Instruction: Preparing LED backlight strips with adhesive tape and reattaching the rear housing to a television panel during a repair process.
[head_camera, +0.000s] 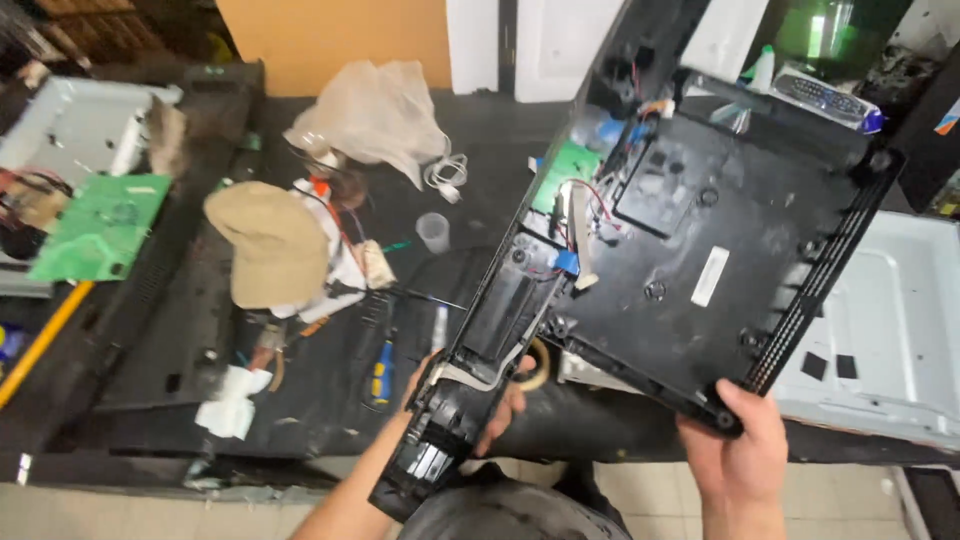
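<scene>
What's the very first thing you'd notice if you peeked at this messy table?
The big black plastic back cover, tilted up at the right, with the left hand under its lower end and the right hand gripping its near corner. Inside it sit wires and a small green board. Left of it lie a tan cap and a larger green circuit board.

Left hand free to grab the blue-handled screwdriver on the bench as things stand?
Probably not right away. The left hand is wrapped around the black plastic panel, and the right hand grips its lower corner. The screwdriver lies uncovered just beside the left hand, so the path is free once it lets go.
</scene>
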